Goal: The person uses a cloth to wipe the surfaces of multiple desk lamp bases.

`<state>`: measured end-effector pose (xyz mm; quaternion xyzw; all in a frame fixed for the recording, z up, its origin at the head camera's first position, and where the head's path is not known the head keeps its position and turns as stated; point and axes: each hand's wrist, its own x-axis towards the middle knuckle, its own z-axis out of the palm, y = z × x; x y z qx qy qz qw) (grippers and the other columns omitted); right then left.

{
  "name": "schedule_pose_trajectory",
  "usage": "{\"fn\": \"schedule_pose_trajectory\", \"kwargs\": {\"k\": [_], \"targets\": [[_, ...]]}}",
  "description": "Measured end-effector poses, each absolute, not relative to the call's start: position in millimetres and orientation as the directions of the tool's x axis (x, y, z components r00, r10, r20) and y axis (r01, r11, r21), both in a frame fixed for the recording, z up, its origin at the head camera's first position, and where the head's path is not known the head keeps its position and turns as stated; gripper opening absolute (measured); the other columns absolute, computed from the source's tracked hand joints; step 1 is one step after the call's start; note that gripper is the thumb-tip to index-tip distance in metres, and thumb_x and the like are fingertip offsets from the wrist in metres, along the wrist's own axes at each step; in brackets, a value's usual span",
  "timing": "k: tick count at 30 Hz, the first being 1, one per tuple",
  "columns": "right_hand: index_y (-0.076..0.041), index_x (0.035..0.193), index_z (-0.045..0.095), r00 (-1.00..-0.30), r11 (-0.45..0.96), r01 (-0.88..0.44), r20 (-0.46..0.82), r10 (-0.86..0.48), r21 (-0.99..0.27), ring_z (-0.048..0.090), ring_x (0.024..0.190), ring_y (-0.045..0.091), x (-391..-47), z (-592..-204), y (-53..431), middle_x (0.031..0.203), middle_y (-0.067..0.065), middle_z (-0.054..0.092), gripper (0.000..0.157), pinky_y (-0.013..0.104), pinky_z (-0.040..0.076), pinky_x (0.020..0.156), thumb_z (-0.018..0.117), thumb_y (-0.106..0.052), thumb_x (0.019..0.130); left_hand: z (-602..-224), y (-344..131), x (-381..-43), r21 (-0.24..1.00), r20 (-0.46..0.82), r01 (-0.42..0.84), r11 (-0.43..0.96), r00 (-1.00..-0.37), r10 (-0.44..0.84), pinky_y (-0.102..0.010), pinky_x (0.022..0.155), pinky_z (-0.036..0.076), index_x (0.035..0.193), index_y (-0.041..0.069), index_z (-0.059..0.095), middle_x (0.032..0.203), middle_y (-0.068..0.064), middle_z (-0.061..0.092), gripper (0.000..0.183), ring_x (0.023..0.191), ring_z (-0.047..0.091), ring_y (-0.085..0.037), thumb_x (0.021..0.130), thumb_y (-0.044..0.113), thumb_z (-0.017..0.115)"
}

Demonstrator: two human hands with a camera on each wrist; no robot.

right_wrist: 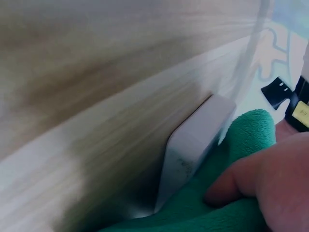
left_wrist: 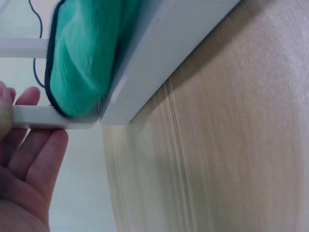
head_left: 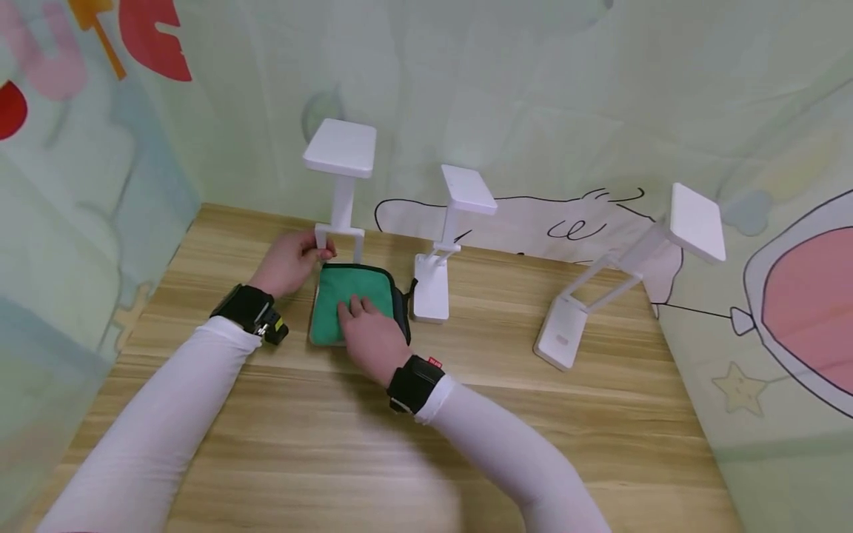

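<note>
At the back left of the table stands a white desk lamp (head_left: 341, 152), its base largely under a green cloth (head_left: 353, 285) with dark edging. My left hand (head_left: 286, 260) grips one thin arm strut (left_wrist: 48, 117) of this lamp, fingers and thumb around it. On top of the cloth, my right hand (head_left: 373, 340) presses down with its fingers spread over the base. A side of the white base (right_wrist: 186, 154) shows beside the cloth in the right wrist view. Part of the cloth drapes over the base's far end, against the strut, in the left wrist view.
A second, smaller white lamp (head_left: 431, 289) stands close to the right of the cloth. Further right is a third white lamp (head_left: 562, 333), tilted outward. The wood-grain table (head_left: 320, 451) is bordered by printed curtains (head_left: 566, 96) at the back and sides.
</note>
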<state>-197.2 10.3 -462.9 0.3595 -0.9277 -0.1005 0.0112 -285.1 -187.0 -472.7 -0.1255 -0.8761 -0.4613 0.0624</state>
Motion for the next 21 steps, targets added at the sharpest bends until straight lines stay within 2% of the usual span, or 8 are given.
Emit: {"fn": "schedule_pose_trajectory", "kwargs": {"k": [3, 7, 10, 14, 17, 21], "targets": [[-0.005, 0.142, 0.051, -0.713, 0.669, -0.691, -0.100, -0.695, 0.275, 0.051, 0.124, 0.028, -185, -457, 10, 0.138, 0.016, 0.056, 0.043, 0.032, 0.047, 0.101, 0.054, -0.021, 0.102, -473, -189, -284, 0.798, 0.210, 0.258, 0.544, -0.966, 0.150, -0.048, 0.091, 0.049, 0.101, 0.007, 0.069, 0.101, -0.011, 0.071, 0.010, 0.100, 0.062, -0.023, 0.099, 0.014, 0.061], [-0.004, 0.141, 0.052, -0.673, 0.613, -0.724, -0.133, -0.727, 0.316, 0.052, 0.123, 0.029, -170, -452, 6, 0.137, 0.016, 0.057, 0.046, 0.032, 0.044, 0.103, 0.056, -0.027, 0.100, -474, -190, -283, 0.806, 0.189, 0.232, 0.544, -0.973, 0.135, -0.050, 0.094, 0.047, 0.104, 0.007, 0.069, 0.104, -0.012, 0.071, 0.011, 0.104, 0.060, -0.024, 0.099, 0.013, 0.061], [-0.005, 0.140, 0.053, -0.658, 0.611, -0.741, -0.125, -0.742, 0.279, 0.051, 0.124, 0.028, -164, -451, 4, 0.136, 0.014, 0.058, 0.047, 0.031, 0.044, 0.104, 0.058, -0.028, 0.099, -474, -190, -283, 0.810, 0.186, 0.231, 0.539, -0.973, 0.138, -0.049, 0.093, 0.047, 0.104, 0.008, 0.070, 0.103, -0.011, 0.071, 0.012, 0.103, 0.061, -0.024, 0.099, 0.014, 0.061], [-0.009, 0.136, 0.057, -0.636, 0.617, -0.767, -0.085, -0.767, 0.174, 0.055, 0.115, 0.024, -167, -451, -2, 0.125, 0.007, 0.063, 0.042, 0.028, 0.050, 0.093, 0.060, -0.025, 0.097, -475, -189, -284, 0.823, 0.174, 0.226, 0.520, -0.974, 0.148, -0.048, 0.093, 0.047, 0.104, 0.008, 0.070, 0.104, -0.011, 0.071, 0.012, 0.103, 0.060, -0.023, 0.100, 0.014, 0.060], [-0.011, 0.137, 0.056, -0.629, 0.622, -0.777, -0.072, -0.774, 0.094, 0.054, 0.116, 0.023, -177, -452, -7, 0.127, 0.005, 0.061, 0.042, 0.027, 0.052, 0.090, 0.059, -0.024, 0.098, -475, -191, -284, 0.827, 0.161, 0.216, 0.519, -0.976, 0.150, -0.048, 0.093, 0.046, 0.104, 0.008, 0.069, 0.105, -0.010, 0.071, 0.012, 0.105, 0.059, -0.023, 0.100, 0.012, 0.059], [-0.013, 0.145, 0.049, -0.633, 0.631, -0.774, -0.094, -0.768, 0.050, 0.044, 0.131, 0.026, -194, -457, -13, 0.144, 0.007, 0.051, 0.048, 0.031, 0.044, 0.103, 0.057, -0.024, 0.099, -475, -190, -287, 0.820, 0.174, 0.233, 0.523, -0.972, 0.161, -0.046, 0.090, 0.046, 0.102, 0.009, 0.069, 0.103, -0.009, 0.071, 0.011, 0.102, 0.060, -0.022, 0.100, 0.013, 0.059]]}}
